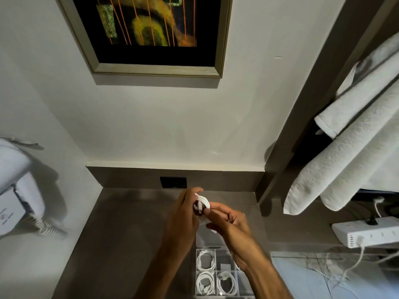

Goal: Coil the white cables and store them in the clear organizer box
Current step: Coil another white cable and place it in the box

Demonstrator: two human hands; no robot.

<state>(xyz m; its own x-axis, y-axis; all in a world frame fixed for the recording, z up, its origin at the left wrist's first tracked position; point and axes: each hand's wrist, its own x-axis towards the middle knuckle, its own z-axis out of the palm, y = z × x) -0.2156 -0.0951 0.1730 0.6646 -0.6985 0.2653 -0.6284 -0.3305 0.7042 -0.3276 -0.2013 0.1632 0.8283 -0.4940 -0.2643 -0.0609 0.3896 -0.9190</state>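
Observation:
Above the grey counter, my left hand [185,214] and my right hand [226,219] both grip a small coil of white cable [203,202] between their fingertips. A white connector end sticks out below my right thumb. Under my forearms, at the counter's near edge, lies the clear organizer box [224,258]. Three of its compartments each hold a coiled white cable [206,258]. My right wrist covers part of the box's right side.
A dark wall socket [173,182] sits in the back ledge. A white wall-mounted hair dryer [17,190] with a curly cord hangs at the left. White towels [345,152] hang at the right above a white power strip [367,233] with cables.

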